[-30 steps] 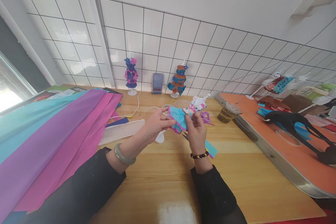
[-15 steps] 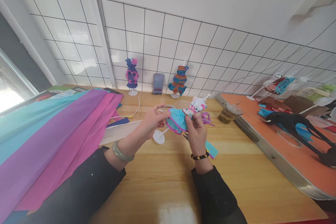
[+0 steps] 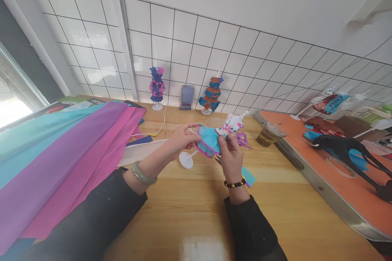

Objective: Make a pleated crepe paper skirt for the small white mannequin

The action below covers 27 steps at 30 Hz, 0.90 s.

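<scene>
A small doll dress form (image 3: 235,123) lies tilted between my hands, its white round base (image 3: 186,160) toward the lower left. It wears a white floral top and a turquoise skirt (image 3: 208,136) with purple trim. My left hand (image 3: 185,138) pinches the skirt's hem at its left side. Around the waist, my right hand (image 3: 230,153) grips the form, thumb on the skirt. Partly hidden behind my right hand are dark scissor-like tips (image 3: 217,160) and a turquoise piece (image 3: 248,176) on the wooden table.
Large turquoise, purple and pink fabric sheets (image 3: 76,167) cover the left side. Two dressed mini forms (image 3: 157,85) (image 3: 211,96) stand by the tiled wall. A lidded cup (image 3: 269,134) stands right, beside an orange board (image 3: 333,171) bearing a black figure and scraps. Purple scissors handles (image 3: 243,139) lie behind.
The view has shifted slightly, so the scene sits a little farther right. Both hands keep their hold on the dress form and skirt, with hardly any movement.
</scene>
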### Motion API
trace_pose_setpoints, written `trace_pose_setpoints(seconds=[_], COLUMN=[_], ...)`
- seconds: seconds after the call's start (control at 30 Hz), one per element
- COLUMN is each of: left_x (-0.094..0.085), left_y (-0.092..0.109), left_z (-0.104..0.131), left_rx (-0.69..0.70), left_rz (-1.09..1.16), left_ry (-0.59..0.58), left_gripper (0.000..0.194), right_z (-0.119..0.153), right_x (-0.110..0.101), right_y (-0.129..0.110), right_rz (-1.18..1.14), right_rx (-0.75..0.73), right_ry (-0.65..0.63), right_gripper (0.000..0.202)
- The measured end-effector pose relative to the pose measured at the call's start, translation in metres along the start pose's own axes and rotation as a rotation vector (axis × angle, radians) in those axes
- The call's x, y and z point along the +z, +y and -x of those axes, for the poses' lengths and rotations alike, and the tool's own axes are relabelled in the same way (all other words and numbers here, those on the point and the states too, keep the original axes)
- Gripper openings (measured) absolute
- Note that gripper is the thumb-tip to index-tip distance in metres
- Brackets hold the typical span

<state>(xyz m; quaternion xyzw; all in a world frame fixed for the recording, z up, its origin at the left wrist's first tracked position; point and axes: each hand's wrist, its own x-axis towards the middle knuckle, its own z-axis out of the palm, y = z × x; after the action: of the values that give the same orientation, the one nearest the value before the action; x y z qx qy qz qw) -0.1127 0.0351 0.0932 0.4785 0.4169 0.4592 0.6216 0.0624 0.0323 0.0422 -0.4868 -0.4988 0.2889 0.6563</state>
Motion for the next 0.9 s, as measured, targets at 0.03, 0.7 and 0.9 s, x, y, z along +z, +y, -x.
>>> trace_pose_setpoints(seconds=[0.03,0.7,0.9], left_x=[-0.001,-0.016,-0.022], left_y=[0.002,0.000,0.005], left_z=[0.000,-0.007,-0.008], left_rx=[-0.021,0.015,0.317], left_rz=[0.015,-0.235,-0.491], left_ry=[0.009,-0.008,0.160], left_gripper=[0.056,0.052,0.036], right_z=[0.000,0.002,0.005], right_x=[0.000,0.001,0.001], right_y=[0.000,0.001,-0.003], right_rz=[-0.003,-0.032,0.002], right_rx=[0.005,-0.028,-0.056], right_ry=[-0.001,-0.052,-0.093], right_gripper=[0.039,0.034,0.031])
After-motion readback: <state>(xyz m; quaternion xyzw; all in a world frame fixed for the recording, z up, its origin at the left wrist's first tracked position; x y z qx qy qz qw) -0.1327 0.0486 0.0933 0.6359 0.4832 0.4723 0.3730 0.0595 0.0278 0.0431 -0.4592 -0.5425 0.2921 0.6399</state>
